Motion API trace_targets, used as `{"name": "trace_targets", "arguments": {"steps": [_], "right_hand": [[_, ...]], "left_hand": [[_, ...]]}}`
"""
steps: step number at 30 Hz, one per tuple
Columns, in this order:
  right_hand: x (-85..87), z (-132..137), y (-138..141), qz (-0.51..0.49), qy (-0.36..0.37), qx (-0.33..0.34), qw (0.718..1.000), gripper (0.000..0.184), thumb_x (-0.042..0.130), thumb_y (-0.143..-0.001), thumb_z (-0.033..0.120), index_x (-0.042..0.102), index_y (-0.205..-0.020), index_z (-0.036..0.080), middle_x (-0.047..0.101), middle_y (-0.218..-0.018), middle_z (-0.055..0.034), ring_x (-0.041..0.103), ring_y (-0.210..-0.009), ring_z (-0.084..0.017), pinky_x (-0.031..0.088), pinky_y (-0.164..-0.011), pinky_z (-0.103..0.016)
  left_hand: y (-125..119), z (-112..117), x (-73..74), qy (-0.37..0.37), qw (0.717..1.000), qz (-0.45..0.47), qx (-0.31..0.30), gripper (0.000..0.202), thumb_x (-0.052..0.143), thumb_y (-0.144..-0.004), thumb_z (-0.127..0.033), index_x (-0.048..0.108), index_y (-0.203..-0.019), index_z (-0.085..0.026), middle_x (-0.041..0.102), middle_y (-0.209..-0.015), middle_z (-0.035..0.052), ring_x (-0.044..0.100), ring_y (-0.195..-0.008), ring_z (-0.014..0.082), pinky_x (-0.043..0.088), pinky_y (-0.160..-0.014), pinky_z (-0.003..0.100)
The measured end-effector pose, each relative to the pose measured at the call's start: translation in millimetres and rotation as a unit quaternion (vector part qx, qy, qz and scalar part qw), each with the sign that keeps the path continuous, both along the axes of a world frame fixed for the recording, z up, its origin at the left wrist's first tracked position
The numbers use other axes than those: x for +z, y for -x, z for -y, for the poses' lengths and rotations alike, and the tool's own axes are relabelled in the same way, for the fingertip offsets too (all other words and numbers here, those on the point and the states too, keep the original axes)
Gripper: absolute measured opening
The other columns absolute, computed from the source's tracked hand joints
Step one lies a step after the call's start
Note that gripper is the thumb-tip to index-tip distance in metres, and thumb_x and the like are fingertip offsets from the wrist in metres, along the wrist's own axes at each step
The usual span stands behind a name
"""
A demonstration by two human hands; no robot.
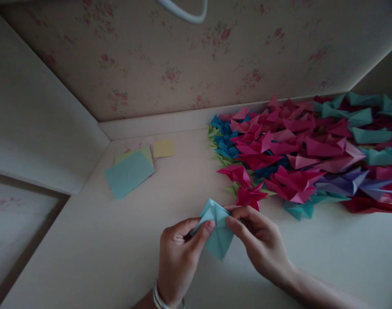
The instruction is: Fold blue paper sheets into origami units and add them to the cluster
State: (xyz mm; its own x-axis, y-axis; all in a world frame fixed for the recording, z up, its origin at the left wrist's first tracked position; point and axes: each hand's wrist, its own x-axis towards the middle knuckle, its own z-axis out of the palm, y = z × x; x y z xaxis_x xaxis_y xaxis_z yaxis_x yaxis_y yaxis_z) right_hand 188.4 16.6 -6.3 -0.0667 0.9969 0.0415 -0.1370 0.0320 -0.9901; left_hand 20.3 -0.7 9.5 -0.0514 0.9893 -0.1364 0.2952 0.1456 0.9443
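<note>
Between both hands is a light turquoise piece of folded origami paper [220, 240], diamond-shaped with creases down its middle, held just above the white table. My left hand [183, 251] pinches its left edge, thumb on the front face and fingers behind. A bracelet circles that wrist. On the opposite edge, my right hand [258, 240] grips the paper between thumb and fingers. The fingers behind the paper are partly hidden. Close beyond my right hand lie pink folded paper figures [250, 196].
A large heap of folded paper figures [299, 148] in pink, red, blue, green, purple and turquoise spreads along the back right. At left lie turquoise sheets [130, 175] and a small yellow paper [164, 148]. Floral wallpaper [183, 64] and a white side panel [38, 98] bound the white table [119, 249].
</note>
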Motion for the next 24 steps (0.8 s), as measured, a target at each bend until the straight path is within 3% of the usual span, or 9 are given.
{"name": "trace_targets", "arguments": {"steps": [4,8,14,20,24], "right_hand": [[-1.0,0.0,2.4,0.041,-0.016,-0.026,0.999,0.025,0.068,-0.089,0.03,0.059,-0.068,0.021,0.068,-0.068,-0.0014,0.057,-0.058,-0.013,0.046,-0.05,-0.019],[-5.1,1.4,2.4,0.059,-0.051,-0.037,0.996,0.023,0.066,-0.089,0.026,0.056,-0.069,0.022,0.067,-0.066,0.0,0.056,-0.054,-0.012,0.045,-0.047,-0.019],[-9.7,5.5,-0.3,0.092,-0.085,-0.05,0.991,0.02,0.065,-0.091,0.021,0.057,-0.072,0.022,0.066,-0.066,0.0016,0.055,-0.052,-0.01,0.044,-0.046,-0.017],[-10.1,5.5,0.5,0.095,-0.091,-0.06,0.989,0.021,0.063,-0.093,0.022,0.054,-0.074,0.023,0.06,-0.063,0.0037,0.048,-0.051,-0.009,0.04,-0.044,-0.016],[-9.2,3.9,5.7,0.039,-0.094,-0.071,0.992,0.013,0.061,-0.094,0.018,0.051,-0.094,0.027,0.06,-0.066,0.0063,0.051,-0.052,-0.009,0.041,-0.045,-0.014]], "left_hand": [[-0.9,1.8,-5.8,-0.019,0.999,0.015,0.028,0.027,0.069,-0.087,-0.043,0.079,-0.09,-0.018,0.072,-0.071,0.0006,0.059,-0.062,0.0133,0.046,-0.056,0.018],[-0.5,2.0,-10.2,-0.011,0.997,0.067,0.048,0.033,0.073,-0.084,-0.042,0.077,-0.107,-0.019,0.078,-0.08,0.003,0.065,-0.066,0.0153,0.053,-0.06,0.02],[1.2,0.1,-5.3,-0.016,0.998,0.06,-0.005,0.03,0.069,-0.088,-0.04,0.079,-0.108,-0.02,0.078,-0.08,0.0022,0.068,-0.072,0.0164,0.054,-0.064,0.019],[3.0,2.4,-3.6,-0.086,0.996,0.011,-0.026,0.031,0.059,-0.096,-0.033,0.074,-0.12,-0.021,0.077,-0.084,0.0033,0.068,-0.073,0.0161,0.055,-0.068,0.021],[3.8,3.8,-4.2,-0.143,0.989,-0.035,-0.021,0.025,0.063,-0.093,-0.027,0.077,-0.113,-0.022,0.08,-0.082,0.0041,0.071,-0.069,0.0164,0.056,-0.065,0.022]]}}
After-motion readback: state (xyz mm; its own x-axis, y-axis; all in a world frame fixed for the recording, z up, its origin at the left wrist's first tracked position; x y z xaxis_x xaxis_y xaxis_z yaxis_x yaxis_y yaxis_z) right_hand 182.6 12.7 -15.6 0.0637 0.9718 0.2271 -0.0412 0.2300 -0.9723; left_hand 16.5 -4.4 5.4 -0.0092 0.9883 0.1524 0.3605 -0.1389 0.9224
